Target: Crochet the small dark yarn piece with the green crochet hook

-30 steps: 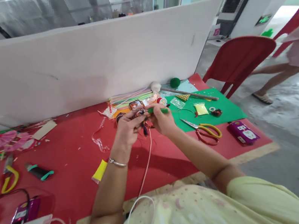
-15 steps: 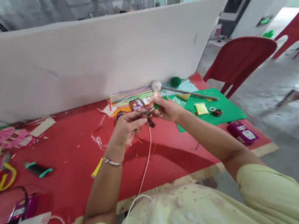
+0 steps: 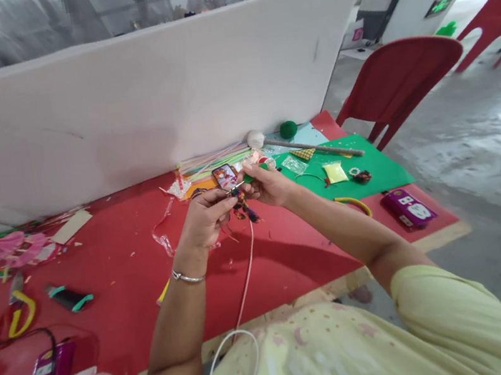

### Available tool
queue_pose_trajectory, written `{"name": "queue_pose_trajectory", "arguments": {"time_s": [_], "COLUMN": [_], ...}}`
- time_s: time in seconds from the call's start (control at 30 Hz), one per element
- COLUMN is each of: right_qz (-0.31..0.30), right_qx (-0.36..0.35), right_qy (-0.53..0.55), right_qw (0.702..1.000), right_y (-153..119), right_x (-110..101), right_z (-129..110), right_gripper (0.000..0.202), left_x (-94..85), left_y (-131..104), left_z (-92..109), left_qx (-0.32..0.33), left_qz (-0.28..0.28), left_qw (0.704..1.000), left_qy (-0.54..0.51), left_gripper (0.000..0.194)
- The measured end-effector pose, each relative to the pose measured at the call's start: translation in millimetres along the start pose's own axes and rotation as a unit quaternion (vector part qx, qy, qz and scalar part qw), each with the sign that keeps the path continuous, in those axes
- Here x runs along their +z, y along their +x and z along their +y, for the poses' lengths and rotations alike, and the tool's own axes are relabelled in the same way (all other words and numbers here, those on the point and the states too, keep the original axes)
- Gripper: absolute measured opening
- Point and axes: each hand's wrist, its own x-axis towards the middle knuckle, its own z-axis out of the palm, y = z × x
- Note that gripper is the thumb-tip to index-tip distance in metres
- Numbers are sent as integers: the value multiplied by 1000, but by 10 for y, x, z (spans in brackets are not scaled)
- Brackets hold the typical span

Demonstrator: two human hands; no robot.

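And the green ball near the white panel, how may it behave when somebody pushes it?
The green ball would probably roll easily, since it looks round. Pushed backward, it would likely soon meet the white panel standing just behind.

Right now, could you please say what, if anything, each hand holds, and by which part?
The right hand grips a slim, green-handled metal tool by its handle; the left hand pinches a dark, multicoloured yarn piece near its upper end.
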Motion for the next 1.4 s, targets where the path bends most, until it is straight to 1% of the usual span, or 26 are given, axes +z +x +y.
{"name": "queue_pose_trajectory", "arguments": {"time_s": [0.13, 0.37, 0.67, 0.93, 1.4], "right_qz": [5, 2, 25, 30, 24], "right_qx": [14, 13, 17, 20, 15], "right_qy": [-7, -6, 3, 1, 0], "right_qw": [1000, 1000, 1000, 999, 1000], "right_y": [5, 15, 13, -1, 5], "right_x": [-51, -114, -69, -35, -46], "right_z": [-24, -22, -17, -32, -23], "right_gripper": [43, 41, 41, 39, 39], "left_x": [4, 5, 19, 23, 53], "left_y": [16, 34, 42, 36, 18], "left_z": [-4, -7, -4, 2, 40], "left_qx": [-11, -18, -17, -15, -12], "left_qz": [-2, -15, -13, -10, -10], "left_qw": [1000, 999, 999, 1000, 1000], "left_qy": [14, 24, 27, 25, 26], "left_gripper": [22, 22, 23, 22, 22]}}
